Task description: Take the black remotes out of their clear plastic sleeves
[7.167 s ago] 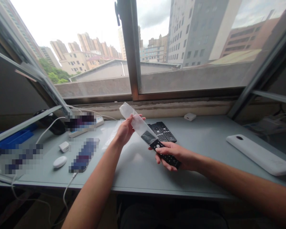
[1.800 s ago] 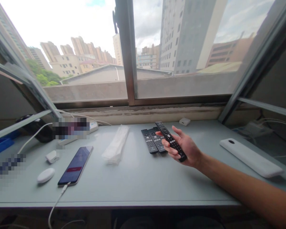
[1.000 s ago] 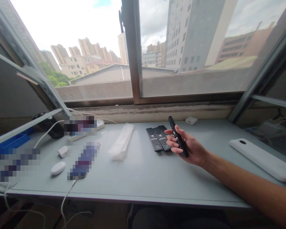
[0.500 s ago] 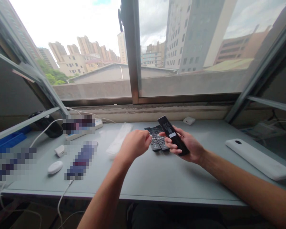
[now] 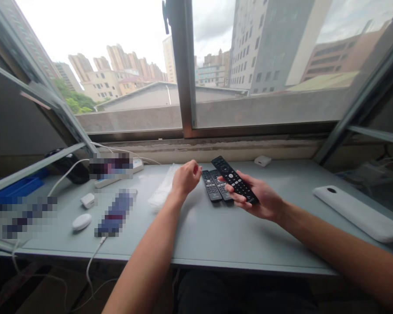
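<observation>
My right hand (image 5: 260,194) holds a black remote control (image 5: 232,176) above the desk. Its button face is turned up toward me, and the fingers wrap its lower half. Below and left of it, black remotes (image 5: 212,187) lie side by side on the desk, partly covered by the held one and my fingers. My left hand (image 5: 185,178) hovers just left of these remotes, its fingers curled in a loose fist, with nothing visible in them. Behind that hand lies a translucent white plastic bag (image 5: 160,194), partly hidden by the wrist.
On the left are a charging phone (image 5: 116,213), a white oval object (image 5: 81,222), a white adapter (image 5: 87,200) and a power strip (image 5: 118,174). A long white device (image 5: 356,213) lies at right. A small white box (image 5: 262,161) sits near the window.
The remote in my right hand has turned over: its labelled back faced me before, now its buttons do. My left hand has risen slightly, and the view has shifted a little.
</observation>
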### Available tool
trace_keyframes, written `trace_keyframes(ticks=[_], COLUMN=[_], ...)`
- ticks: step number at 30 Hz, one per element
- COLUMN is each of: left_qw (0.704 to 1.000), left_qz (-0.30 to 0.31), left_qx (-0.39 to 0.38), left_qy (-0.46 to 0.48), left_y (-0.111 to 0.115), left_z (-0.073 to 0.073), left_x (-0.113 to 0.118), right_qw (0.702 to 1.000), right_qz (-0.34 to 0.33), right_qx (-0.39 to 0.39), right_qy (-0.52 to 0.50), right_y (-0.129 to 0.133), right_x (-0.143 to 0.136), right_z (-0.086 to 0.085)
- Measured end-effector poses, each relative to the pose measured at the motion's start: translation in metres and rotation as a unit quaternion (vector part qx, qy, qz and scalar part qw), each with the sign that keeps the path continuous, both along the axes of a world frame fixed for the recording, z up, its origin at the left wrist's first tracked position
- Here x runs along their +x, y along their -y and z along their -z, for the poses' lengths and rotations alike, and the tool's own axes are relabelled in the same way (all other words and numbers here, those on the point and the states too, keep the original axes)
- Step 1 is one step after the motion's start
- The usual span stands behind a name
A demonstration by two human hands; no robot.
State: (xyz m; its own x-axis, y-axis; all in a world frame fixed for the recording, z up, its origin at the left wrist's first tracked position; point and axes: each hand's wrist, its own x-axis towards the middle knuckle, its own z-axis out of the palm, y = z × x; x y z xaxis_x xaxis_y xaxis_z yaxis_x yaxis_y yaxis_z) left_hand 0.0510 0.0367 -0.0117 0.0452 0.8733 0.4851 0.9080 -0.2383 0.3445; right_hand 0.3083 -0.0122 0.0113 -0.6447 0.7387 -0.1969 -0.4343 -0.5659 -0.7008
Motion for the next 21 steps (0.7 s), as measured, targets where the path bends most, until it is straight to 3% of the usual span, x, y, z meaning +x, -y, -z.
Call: trace_keyframes(ticks=[5,9,14,21], left_qw=[0.998,0.999,0.996,0.997], left_qz=[-0.033,-0.007,0.044,0.03], left_qx=[-0.052,-0.039,-0.06,-0.056], left_qy=[-0.034,0.023,0.047,0.042], left_y=[-0.004,-0.005,0.001,0.005], left_z=[0.018,0.023,0.026,0.021], left_x=[-0.007,-0.003,0.005,0.008], right_qw=[0.996,0.997,1.0,0.994], right_qz=[0.07,0.058,0.014,0.107], right_qx=[0.013,0.008,0.0,0.012], right_qy=[0.05,0.056,0.0,0.015], right_y=[0.003,0.0,-0.001,-0.003], right_x=[-0.006,-0.006,-0.002,-0.003], right_z=[0.001,0.001,0.0,-0.003])
